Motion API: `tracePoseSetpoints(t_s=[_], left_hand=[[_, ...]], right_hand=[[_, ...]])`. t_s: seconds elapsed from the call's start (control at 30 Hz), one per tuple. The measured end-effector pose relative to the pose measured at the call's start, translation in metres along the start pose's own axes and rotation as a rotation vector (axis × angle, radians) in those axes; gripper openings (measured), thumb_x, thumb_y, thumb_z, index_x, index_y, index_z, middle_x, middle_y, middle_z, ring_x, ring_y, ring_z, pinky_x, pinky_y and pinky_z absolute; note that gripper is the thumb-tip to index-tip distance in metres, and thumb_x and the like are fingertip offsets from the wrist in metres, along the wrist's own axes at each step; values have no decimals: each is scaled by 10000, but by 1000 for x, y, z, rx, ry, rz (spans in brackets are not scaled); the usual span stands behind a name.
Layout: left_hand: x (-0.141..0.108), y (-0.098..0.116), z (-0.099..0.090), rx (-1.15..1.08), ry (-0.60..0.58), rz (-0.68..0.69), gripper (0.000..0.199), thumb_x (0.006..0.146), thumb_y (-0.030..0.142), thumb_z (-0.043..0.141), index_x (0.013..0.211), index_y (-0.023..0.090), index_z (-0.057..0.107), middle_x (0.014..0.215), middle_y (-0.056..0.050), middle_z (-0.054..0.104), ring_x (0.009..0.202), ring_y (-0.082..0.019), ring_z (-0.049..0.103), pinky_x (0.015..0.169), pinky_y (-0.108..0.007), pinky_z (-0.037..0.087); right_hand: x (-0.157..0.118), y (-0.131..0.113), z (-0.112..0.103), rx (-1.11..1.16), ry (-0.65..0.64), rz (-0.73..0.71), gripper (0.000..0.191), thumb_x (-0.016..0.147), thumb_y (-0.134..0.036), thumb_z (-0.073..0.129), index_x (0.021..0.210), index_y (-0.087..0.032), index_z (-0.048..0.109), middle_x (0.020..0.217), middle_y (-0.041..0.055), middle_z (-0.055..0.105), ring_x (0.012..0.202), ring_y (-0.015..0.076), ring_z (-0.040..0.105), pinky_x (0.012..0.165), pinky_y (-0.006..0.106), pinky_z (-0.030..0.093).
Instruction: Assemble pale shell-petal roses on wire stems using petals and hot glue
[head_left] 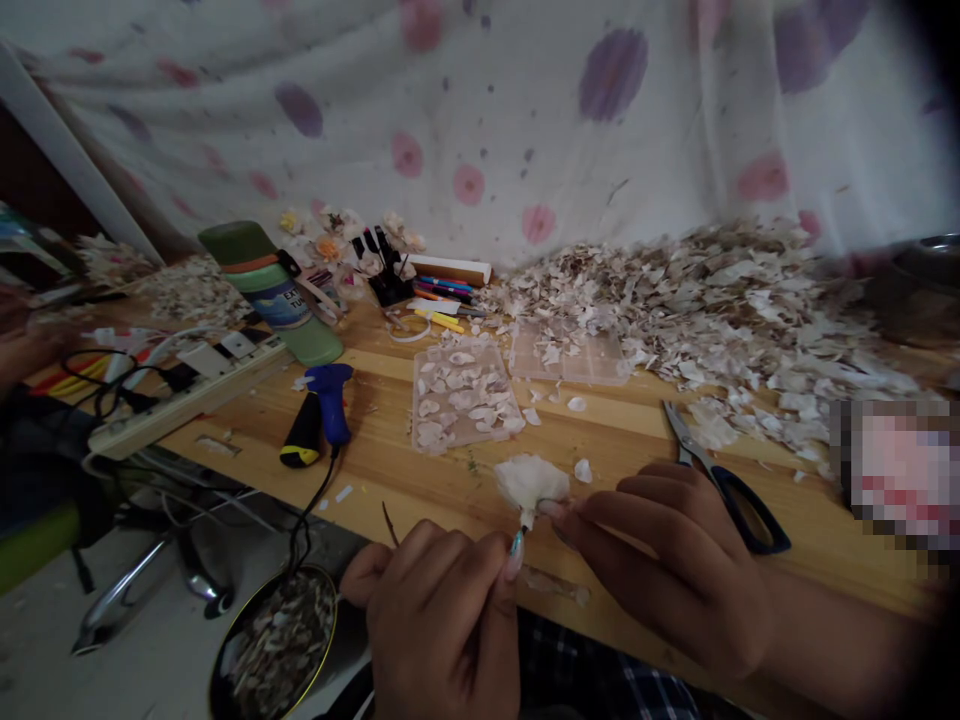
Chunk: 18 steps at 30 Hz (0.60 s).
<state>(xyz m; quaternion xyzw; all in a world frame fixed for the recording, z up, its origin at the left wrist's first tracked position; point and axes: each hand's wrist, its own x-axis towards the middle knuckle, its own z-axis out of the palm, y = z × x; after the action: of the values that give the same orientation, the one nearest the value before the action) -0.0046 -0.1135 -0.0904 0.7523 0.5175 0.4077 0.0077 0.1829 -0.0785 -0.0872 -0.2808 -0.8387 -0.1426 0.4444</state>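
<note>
Lower centre: left fingers [514, 562] pinch stem [524, 531], right fingers [574, 522] grip edge of seemingly part-built white flower [529, 482]; loose petals [489, 413] remain mid-frame.

Tabletop [382, 400]: pale striped wood.
Left end: power strip [161, 415], bottle [274, 300], corded blue tool [335, 405].
Middle: clear tray [415, 415].
Right end: flake heap [697, 300], scissors [711, 465].
</note>
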Motion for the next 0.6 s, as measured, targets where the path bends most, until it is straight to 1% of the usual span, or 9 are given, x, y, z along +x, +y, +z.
tracePoseSetpoints(t_s=[0.17, 0.3, 0.43, 0.5, 0.6], left_hand=[[0, 1, 0, -22, 13, 48, 176, 782, 49, 527, 796, 221, 561, 542, 57, 507, 548, -140, 445, 597, -351, 204], [-1, 2, 1, -16, 40, 69, 193, 779, 51, 529, 840, 228, 578, 537, 58, 527, 539, -140, 452, 594, -352, 214], [-1, 2, 1, 6, 53, 82, 170, 781, 73, 535, 828, 229, 584, 527, 55, 536, 531, -142, 459, 585, -352, 217], [-2, 1, 1, 14, 48, 80, 170, 775, 70, 532, 812, 229, 579, 522, 58, 533, 528, -141, 456, 587, -353, 216], [-2, 2, 1, 11, 51, 61, 178, 778, 61, 535, 807, 230, 581, 525, 60, 531, 528, -138, 451, 591, -354, 218]], right_hand=[[-2, 2, -2, -12, -20, -12, 206, 902, -82, 514, 1034, -139, 662, 852, 52, 699, 799, 165, 618, 656, 327, 525], [-3, 1, -2, -2, -17, 6, 217, 906, -84, 503, 1048, -137, 659, 871, 63, 698, 795, 169, 625, 661, 331, 529], [-3, -1, -2, -6, -15, 20, 236, 909, -79, 490, 1055, -158, 658, 858, 57, 703, 785, 175, 626, 650, 340, 539], [-4, -2, -2, 9, 1, 33, 238, 898, -83, 518, 1065, -180, 657, 838, 48, 696, 755, 169, 631, 642, 329, 539], [-4, -3, -2, 27, 59, 83, 242, 891, -102, 545, 1058, -238, 657, 788, 24, 682, 692, 158, 631, 620, 313, 538]])
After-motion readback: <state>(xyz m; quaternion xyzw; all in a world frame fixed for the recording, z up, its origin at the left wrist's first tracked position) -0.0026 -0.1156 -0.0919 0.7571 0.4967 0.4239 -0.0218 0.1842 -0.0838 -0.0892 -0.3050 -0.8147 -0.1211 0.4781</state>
